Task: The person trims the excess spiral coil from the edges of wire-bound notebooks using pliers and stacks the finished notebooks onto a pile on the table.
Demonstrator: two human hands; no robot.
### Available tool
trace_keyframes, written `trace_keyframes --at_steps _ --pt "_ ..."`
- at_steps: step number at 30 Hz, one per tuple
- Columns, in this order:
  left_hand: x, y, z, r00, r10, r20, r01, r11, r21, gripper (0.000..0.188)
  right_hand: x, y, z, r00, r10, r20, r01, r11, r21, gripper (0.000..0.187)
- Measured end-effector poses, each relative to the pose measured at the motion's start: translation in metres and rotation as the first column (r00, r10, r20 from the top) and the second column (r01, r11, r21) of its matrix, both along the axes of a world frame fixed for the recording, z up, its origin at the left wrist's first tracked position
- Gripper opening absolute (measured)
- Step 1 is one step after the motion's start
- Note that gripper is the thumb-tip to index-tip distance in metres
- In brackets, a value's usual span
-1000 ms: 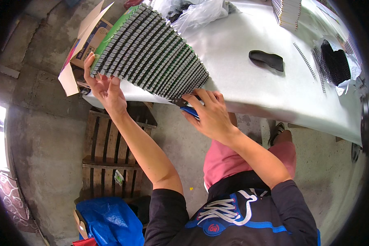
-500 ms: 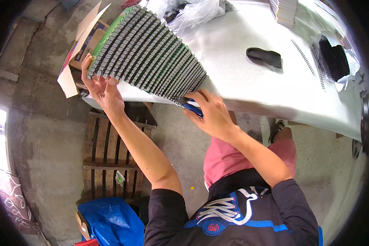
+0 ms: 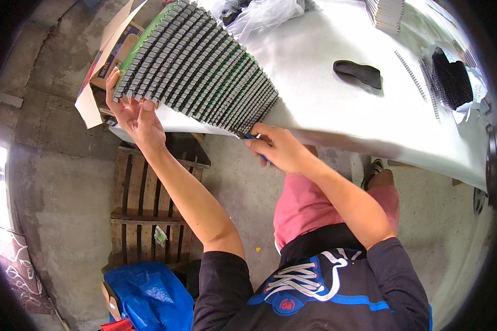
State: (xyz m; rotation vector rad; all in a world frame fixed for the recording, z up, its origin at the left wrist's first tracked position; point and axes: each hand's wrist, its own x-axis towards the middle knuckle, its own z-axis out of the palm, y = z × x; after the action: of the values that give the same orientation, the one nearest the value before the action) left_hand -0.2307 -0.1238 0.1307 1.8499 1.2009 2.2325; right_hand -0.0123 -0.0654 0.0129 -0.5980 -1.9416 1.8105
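Note:
A large stack of wire-bound pads (image 3: 199, 71) leans across the table's left end, its many rows of grey and black wire loops facing me. A green cover shows along its left side. My left hand (image 3: 138, 118) grips the stack's near left corner, thumb in front and fingers stretched up along the side. At the near right corner, my right hand (image 3: 279, 148) is closed round blue-handled pliers (image 3: 250, 136). Their dark jaws touch the ends of the wire loops, though what they grip is too small to tell. Most of the handles are hidden by my fingers.
On the white table (image 3: 320, 110) lie a black curved object (image 3: 358, 74), a thin wire-loop strip (image 3: 410, 75) and a black mesh-like bundle (image 3: 450, 80). Another stack (image 3: 385, 14) and clear plastic bags (image 3: 265, 16) are farther back. An open carton (image 3: 107, 60) stands left, above a wooden pallet (image 3: 149, 220).
My right hand has closed further round the pliers, and their blue handles show less. The jaws stay at the stack's near corner. The left hand keeps its hold.

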Motion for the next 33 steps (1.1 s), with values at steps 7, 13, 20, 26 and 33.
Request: trace_keyframes --at_steps 7,13,20,26,33 --pt "-0.004 -0.001 0.0 0.999 -0.019 -0.039 0.019 1.0 0.01 0.073 0.004 -0.011 -0.013 0.937 -0.294 -0.188 0.348 0.732 0.586 0.029" --pt "-0.004 0.0 0.001 0.999 -0.007 -0.032 0.008 1.0 0.012 0.071 0.003 -0.011 -0.022 0.906 -0.336 -0.256 0.403 0.509 0.76 0.036" --pt "-0.001 0.0 0.0 1.0 -0.022 -0.006 0.022 1.0 0.014 0.069 0.001 -0.011 -0.018 0.948 -0.292 -0.126 0.278 0.567 0.775 0.028" --pt "-0.006 -0.003 -0.004 0.999 0.005 0.037 -0.005 1.0 -0.002 0.069 -0.001 0.009 0.001 0.989 0.12 0.089 -0.109 0.986 -0.127 0.023" --pt "-0.005 -0.003 -0.002 1.0 0.004 0.007 -0.004 1.0 0.004 0.069 0.007 -0.011 -0.02 0.925 -0.331 -0.188 0.356 0.577 0.735 0.033"
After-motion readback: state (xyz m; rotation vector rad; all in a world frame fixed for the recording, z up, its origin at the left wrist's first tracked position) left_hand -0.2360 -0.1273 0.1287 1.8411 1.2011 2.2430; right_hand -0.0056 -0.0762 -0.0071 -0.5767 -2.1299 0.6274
